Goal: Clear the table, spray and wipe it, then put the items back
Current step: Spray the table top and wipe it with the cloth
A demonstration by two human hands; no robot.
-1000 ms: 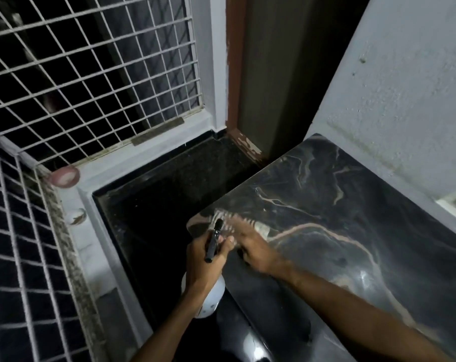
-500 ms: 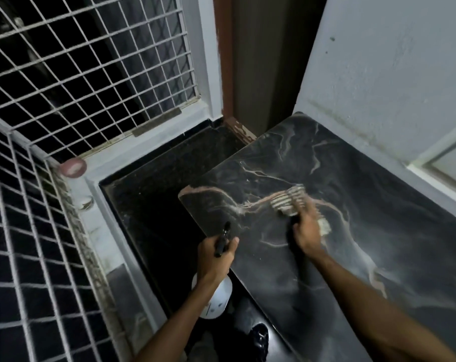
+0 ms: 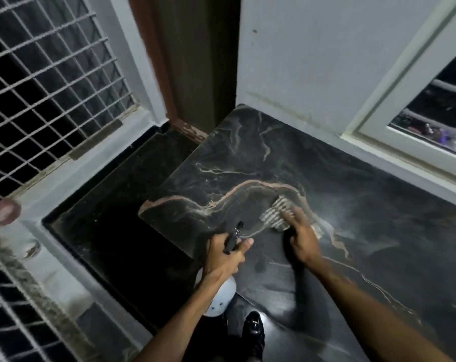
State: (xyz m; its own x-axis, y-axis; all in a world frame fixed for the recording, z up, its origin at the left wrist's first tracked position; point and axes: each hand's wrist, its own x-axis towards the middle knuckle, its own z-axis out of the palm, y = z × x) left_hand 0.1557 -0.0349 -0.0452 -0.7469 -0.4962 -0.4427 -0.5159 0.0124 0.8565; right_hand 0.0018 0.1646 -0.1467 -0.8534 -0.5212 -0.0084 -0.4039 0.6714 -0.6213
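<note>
- Right hand [image 3: 301, 242] presses flat on a striped cloth [image 3: 276, 216], fingers spread over it and palm down, pinning it to the desk [image 3: 247, 163] rather than gripping it.
- Left hand [image 3: 225, 256] is closed round the neck of a spray bottle [image 3: 220, 296], with the dark trigger and nozzle [image 3: 234, 237] sticking up past the thumb and the white body hanging below the wrist, off the desk's near left edge.
- Cloth lies roughly mid-desk, just right of the pale vein that runs across the dark stone; a misty, wet-looking patch shows to its right.
- To wipe well, I judge: keep the palm flat so the whole cloth stays in contact, work in overlapping passes from the wall side toward the near edge, and carry each stroke right to the corners.
- Keep the bottle clear of the wiping path and upright; refold the cloth if it bunches under the fingers.
- Likely risk: the damp patch dries streaky if passes are missed.
- Count: two hands, one cloth, one bottle, one desk.
- No other items sit on the desk, so clearing looks done; where the removed things wait is not in view.
- Beyond the desk: a shoe [image 3: 253, 329] below, the dark floor, and a mesh grille [image 3: 46, 87] at left.
</note>
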